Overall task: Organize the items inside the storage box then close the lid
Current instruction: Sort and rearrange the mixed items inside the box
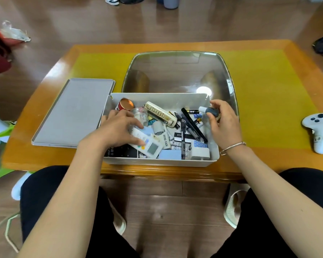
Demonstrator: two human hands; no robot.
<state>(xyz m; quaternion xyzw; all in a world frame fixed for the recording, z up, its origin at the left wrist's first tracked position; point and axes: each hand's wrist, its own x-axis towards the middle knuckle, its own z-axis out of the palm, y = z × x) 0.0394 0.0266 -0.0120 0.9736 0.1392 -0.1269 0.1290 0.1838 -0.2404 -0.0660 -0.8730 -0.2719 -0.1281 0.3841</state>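
Left hand rests flat on white remote control; right hand pinches small grey-capped bottle. Rigid grey lid, frame left: likely light, grip edges.

storage box at table's near edge, lid touching its left, controller far right

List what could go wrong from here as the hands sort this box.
1. The right hand holds a small grey-capped bottle above the storage box; it may slip out.
2. The left hand rests on a white remote beside a clear jar; a nudge might tip it.
3. The box sits near the table edge; pushing could slide it off.
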